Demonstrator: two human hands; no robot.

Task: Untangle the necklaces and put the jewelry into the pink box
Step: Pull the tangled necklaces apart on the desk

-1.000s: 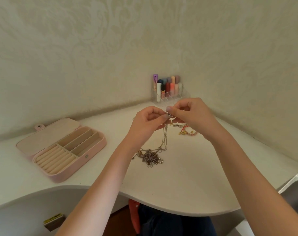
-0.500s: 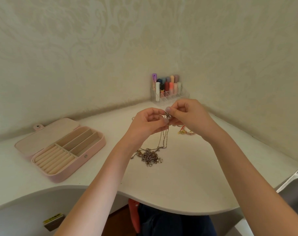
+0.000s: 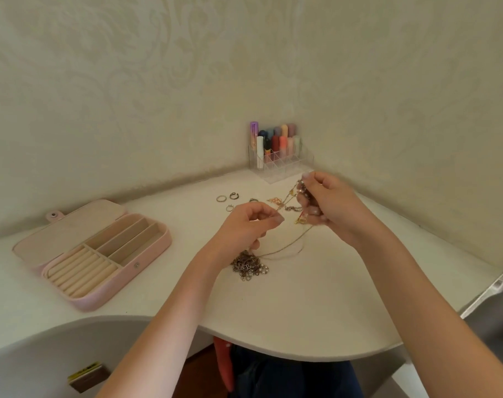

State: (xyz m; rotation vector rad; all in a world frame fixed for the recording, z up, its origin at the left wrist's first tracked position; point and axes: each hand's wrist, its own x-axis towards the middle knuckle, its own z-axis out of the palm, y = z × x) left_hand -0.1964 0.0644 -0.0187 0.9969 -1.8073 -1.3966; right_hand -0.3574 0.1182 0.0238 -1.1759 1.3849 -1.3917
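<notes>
Above table | hands now apart | fingers pinch necklace chain | rings uncovered

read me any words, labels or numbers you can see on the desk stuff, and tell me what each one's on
Nothing can be read for certain.
Purple tube in the clear organizer: small dark marks, too small to read.
Charms in the tangled chains: possibly letter shapes, too blurred.
Yellow-edged item under the desk: print too blurred.
Pink box: no text visible.
</notes>
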